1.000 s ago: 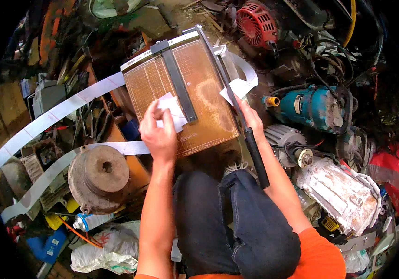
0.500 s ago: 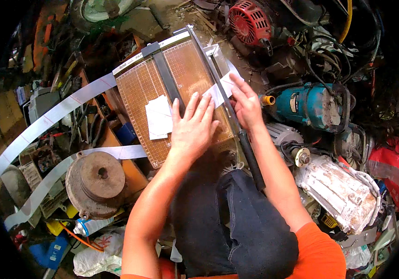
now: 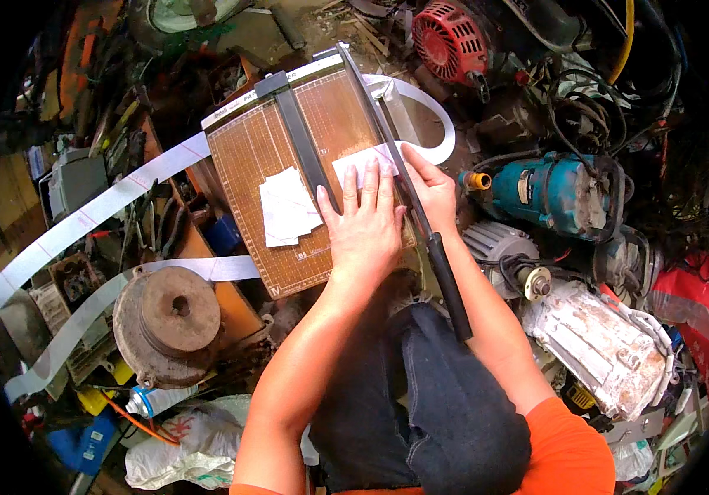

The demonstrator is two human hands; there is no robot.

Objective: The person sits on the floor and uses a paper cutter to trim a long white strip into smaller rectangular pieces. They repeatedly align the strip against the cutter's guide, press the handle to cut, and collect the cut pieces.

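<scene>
Shifted rightward: left hand, fingers spread flat on paper strip | right hand beside steel blade arm, grip unclear | gridded brown trimmer board, lower-left corner bare

Floor, brown, debris-strewn: I log it beyond the left hand. Wooden boards: well left of that hand. Red slotted housing: beyond the right hand. Teal machine, white-crusted casing: right of that hand. Light: I note it bright around both hands.
</scene>
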